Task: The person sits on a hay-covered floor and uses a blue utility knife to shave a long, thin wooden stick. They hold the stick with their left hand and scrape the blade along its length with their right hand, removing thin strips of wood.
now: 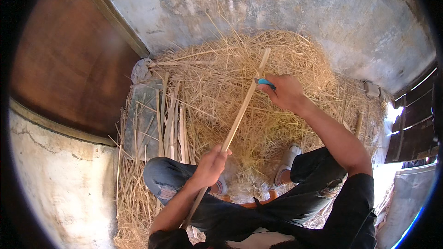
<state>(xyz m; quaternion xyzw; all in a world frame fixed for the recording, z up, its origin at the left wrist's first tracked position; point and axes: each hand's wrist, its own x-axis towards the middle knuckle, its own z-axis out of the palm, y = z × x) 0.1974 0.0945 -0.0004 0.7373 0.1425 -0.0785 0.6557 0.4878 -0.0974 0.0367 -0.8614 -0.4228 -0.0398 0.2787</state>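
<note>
Stained grey plaster wall [295,14] spans the upper frame, above straw-coloured shavings [207,87]. My left grip [211,163], at lower centre, is closed round a long pale bamboo-like strip [238,117] whose axis climbs rightward to upper centre; my right grip [284,91], nearer its far end, clasps a blue-handled knife [266,82], blade at the strip.

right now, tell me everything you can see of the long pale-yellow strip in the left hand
The long pale-yellow strip is narrow and straight and looks like split bamboo or wood. It slants away from the body, its far end above the heaped straw-coloured shavings; its browner lower part runs beside the left forearm. The left hand grips it below its middle. Near the far end, the small blue-handled tool in the right hand appears to meet it.
</note>
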